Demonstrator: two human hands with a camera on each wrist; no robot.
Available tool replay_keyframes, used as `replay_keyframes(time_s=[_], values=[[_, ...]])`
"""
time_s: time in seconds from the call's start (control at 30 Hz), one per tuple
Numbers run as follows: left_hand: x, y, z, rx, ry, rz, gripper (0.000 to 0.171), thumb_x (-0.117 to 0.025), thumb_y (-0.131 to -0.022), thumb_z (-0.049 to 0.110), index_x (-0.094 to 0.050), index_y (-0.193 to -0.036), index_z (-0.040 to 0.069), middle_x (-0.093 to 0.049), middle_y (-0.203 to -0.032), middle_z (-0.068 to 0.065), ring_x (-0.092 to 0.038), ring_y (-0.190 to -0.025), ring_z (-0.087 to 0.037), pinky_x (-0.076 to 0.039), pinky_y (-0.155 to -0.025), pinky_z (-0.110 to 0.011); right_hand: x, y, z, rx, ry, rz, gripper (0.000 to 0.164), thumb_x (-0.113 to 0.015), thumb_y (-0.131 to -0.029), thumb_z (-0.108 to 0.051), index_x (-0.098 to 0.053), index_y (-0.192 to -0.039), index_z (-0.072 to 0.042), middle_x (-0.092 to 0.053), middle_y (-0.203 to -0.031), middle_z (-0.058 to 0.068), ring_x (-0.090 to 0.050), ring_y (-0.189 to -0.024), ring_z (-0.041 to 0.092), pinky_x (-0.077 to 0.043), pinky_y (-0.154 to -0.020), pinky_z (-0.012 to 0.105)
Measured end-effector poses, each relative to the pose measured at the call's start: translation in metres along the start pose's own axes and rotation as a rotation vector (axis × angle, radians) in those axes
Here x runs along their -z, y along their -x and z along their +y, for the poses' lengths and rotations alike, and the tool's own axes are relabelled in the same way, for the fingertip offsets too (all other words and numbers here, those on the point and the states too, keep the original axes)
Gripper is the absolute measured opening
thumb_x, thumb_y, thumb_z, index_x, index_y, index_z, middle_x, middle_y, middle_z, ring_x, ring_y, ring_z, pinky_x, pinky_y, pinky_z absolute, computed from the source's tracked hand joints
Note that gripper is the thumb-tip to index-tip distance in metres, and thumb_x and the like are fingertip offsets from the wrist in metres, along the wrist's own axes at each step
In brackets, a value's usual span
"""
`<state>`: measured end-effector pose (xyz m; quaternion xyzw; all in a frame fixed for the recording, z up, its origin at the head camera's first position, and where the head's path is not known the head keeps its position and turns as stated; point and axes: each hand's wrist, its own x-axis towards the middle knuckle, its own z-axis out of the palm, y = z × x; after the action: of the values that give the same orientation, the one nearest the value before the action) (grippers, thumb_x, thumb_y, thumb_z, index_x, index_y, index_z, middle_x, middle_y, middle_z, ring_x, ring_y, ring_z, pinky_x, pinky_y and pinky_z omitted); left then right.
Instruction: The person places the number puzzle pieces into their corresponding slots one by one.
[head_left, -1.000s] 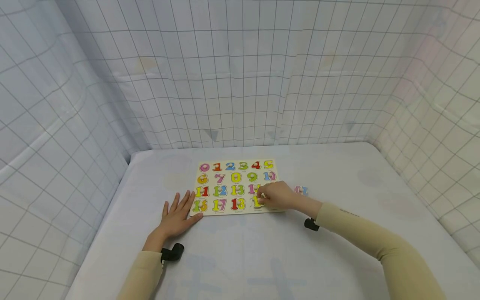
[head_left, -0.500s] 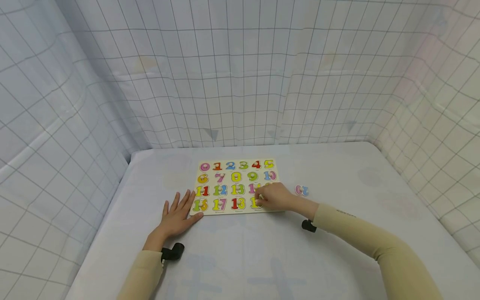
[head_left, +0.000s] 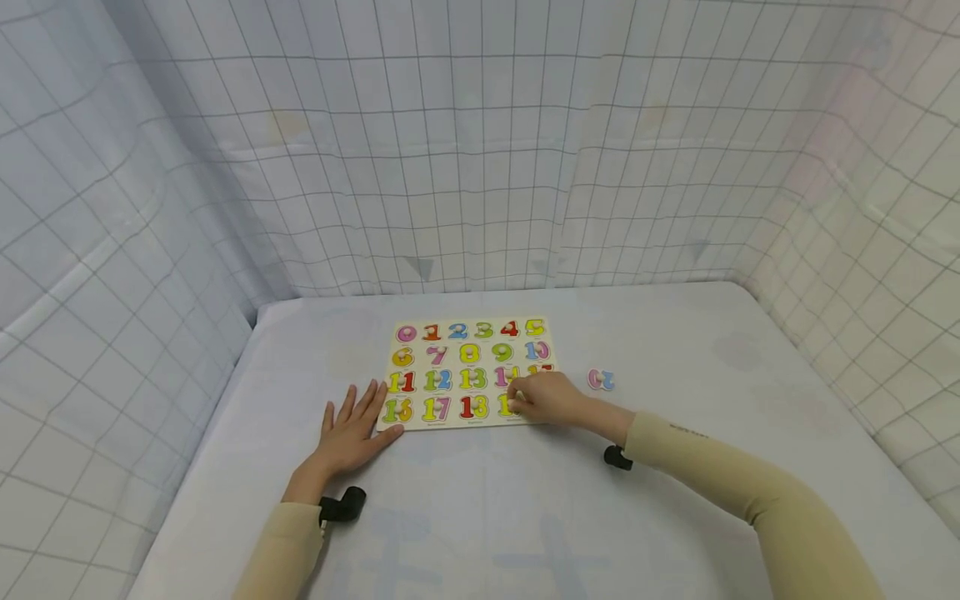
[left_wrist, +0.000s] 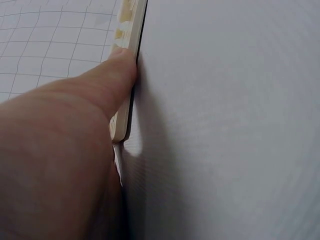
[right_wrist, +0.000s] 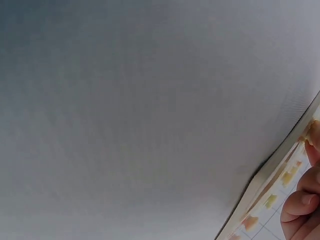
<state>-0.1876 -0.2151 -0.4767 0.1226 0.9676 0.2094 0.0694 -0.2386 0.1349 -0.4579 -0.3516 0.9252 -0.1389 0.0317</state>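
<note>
A cream wooden number puzzle board (head_left: pixel 457 423) lies on the white table, filled with colourful number pieces that carry small knobs. My right hand (head_left: pixel 551 397) is over its lower right part, thumb and fingers pinching a puzzle piece with a yellow 1 (head_left: pixel 504 406) in the bottom row. The rest of that piece is hidden under the hand. In the right wrist view, curled fingers (right_wrist: pixel 300 204) show at the board's edge. My left hand (head_left: pixel 348 437) rests with fingers spread at the board's lower left corner, its thumb (left_wrist: pixel 117 70) against the front edge.
A loose pink and blue 20 piece (head_left: pixel 600 380) lies upside down in orientation on the table, right of the board. White cloth (head_left: pixel 480 167) with a dark grid hangs behind the table and on both sides. Each wrist wears a black camera (head_left: pixel 345 504).
My right hand has moved slightly left and down over the bottom row, and the yellow piece it pinches looks flatter in the board. My left hand stays put. The head view has shifted slightly.
</note>
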Motion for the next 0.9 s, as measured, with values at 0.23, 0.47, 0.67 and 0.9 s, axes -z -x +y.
replay_keyframes(time_s=[0.23, 0.47, 0.67, 0.9], values=[[-0.001, 0.002, 0.000, 0.000, 0.012, 0.003, 0.085, -0.046, -0.092, 0.060, -0.013, -0.153, 0.011, -0.008, -0.158, -0.013, 0.008, -0.141, -0.037, 0.015, -0.105, -0.058, 0.006, 0.012, 0.014, 0.075, 0.031, -0.033, 0.021, -0.064, -0.092, -0.027, -0.069, -0.110, -0.018, -0.045, -0.057, -0.011, -0.035, -0.051, 0.004, -0.028, -0.050, 0.021], [-0.002, 0.000, -0.001, -0.011, 0.010, 0.011, 0.085, -0.046, -0.092, 0.060, -0.013, -0.153, 0.011, -0.008, -0.158, -0.013, 0.007, -0.141, -0.038, 0.015, -0.104, -0.058, 0.042, 0.036, 0.064, 0.020, 0.071, -0.035, 0.016, -0.070, -0.088, -0.021, -0.071, -0.104, -0.020, -0.069, -0.100, -0.006, -0.058, -0.076, 0.007, -0.048, -0.069, 0.028], [0.000, 0.002, 0.001, -0.003, 0.006, 0.000, 0.085, -0.044, -0.092, 0.061, -0.013, -0.153, 0.010, -0.007, -0.158, -0.013, 0.009, -0.141, -0.037, 0.016, -0.104, -0.058, 0.062, 0.059, 0.106, -0.189, 0.080, -0.161, 0.015, -0.069, -0.088, -0.027, -0.072, -0.103, -0.026, -0.067, -0.107, -0.005, -0.059, -0.091, 0.015, -0.048, -0.081, 0.040], [0.001, 0.003, 0.004, -0.015, 0.019, 0.009, 0.085, -0.046, -0.092, 0.059, -0.014, -0.153, 0.009, -0.009, -0.157, -0.014, 0.007, -0.141, -0.038, 0.015, -0.104, -0.059, 0.066, 0.069, 0.116, -0.103, 0.101, -0.135, 0.019, -0.070, -0.087, -0.023, -0.074, -0.106, -0.025, -0.068, -0.102, -0.007, -0.062, -0.096, 0.019, -0.050, -0.081, 0.039]])
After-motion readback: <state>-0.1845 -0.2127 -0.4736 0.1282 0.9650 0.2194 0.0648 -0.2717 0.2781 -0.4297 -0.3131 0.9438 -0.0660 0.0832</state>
